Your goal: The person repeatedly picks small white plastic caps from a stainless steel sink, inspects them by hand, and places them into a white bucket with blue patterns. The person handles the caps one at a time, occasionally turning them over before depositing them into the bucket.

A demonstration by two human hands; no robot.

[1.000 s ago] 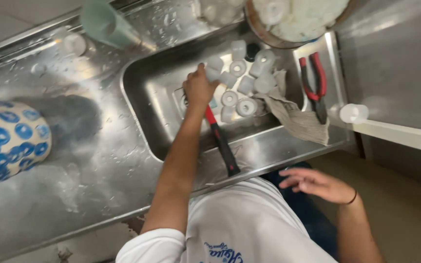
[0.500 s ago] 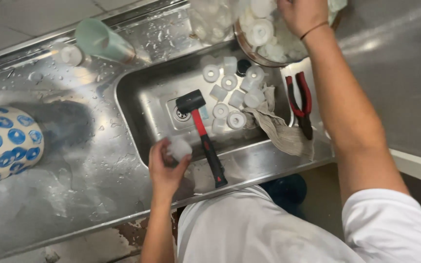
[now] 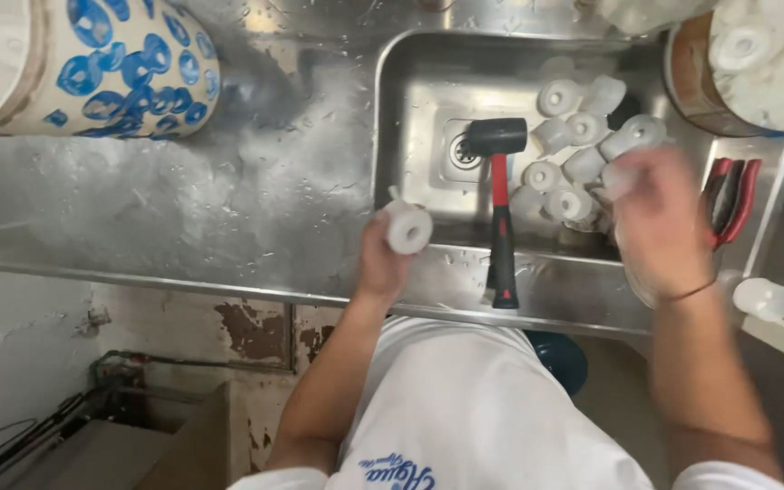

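Observation:
My left hand [image 3: 381, 259] is closed around a white round plastic cap [image 3: 407, 227] and holds it over the front left rim of the steel sink [image 3: 390, 118]. My right hand [image 3: 660, 222] is motion-blurred above the sink's right side, and a pale white piece [image 3: 621, 177] shows at its fingertips. Several white caps [image 3: 573, 132] lie in the basin beside it. Between my hands a mallet [image 3: 499, 213] with a black head and a red handle rests in the sink, its handle propped on the front rim.
Red-handled pliers [image 3: 733, 200] lie on the ledge right of the sink. A bucket [image 3: 682, 82] of white caps stands at the top right. A blue-and-white patterned container [image 3: 115, 68] sits on the wet steel counter [image 3: 229, 209]. A small white bottle [image 3: 764, 298] is at the right edge.
My right hand has come down from the bucket to the sink's right side. My left hand has stayed at the front rim with the cap. The view has shifted left.

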